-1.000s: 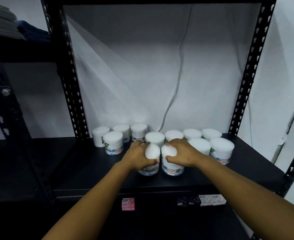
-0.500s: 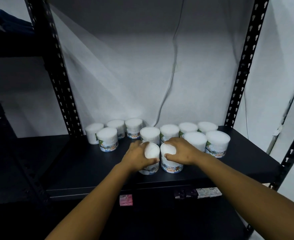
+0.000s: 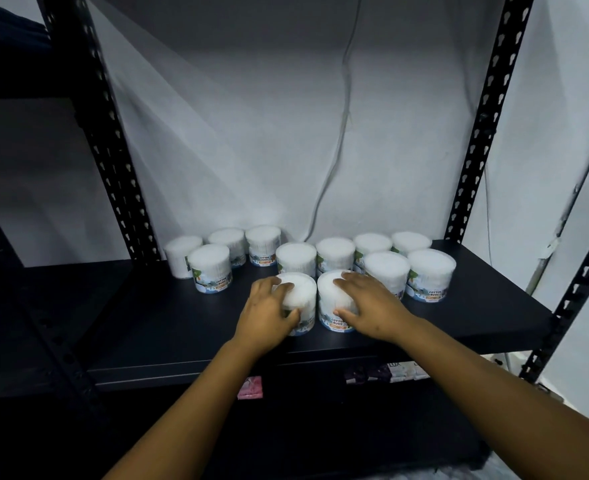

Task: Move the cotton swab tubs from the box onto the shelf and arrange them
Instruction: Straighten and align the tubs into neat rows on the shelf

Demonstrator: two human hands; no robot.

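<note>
Still standing side by side at the front of the shelf (image 3: 154, 327) as half a second back, with both hands eased open over the lids rather than wrapped tight. Left tub (image 3: 301, 299) under the left hand (image 3: 268, 317): thumb curled round the near wall, fingers draped on the lid, so a light hold. Right tub (image 3: 334, 306) under the right hand (image 3: 369, 306): fingers nearly straight across the lid, thumb low on the label side, more resting than gripping. Probably light, stiff clear plastic, smooth and likely a little slippery; best taken round the wall from above, not by the lid, which might lift off. Easily nudged, so likely to knock neighbours.

Beyond the fingertips, more tubs (image 3: 386, 271) in two loose rows, some touching, running left and right toward the back. Underneath, flat black board with bare room left of the left hand. Below the wrists, small soap boxes (image 3: 250, 388) on the lower level. Behind, pale wall, a hanging cable (image 3: 341, 133), black slotted uprights (image 3: 483, 116) either side. No box in view.
</note>
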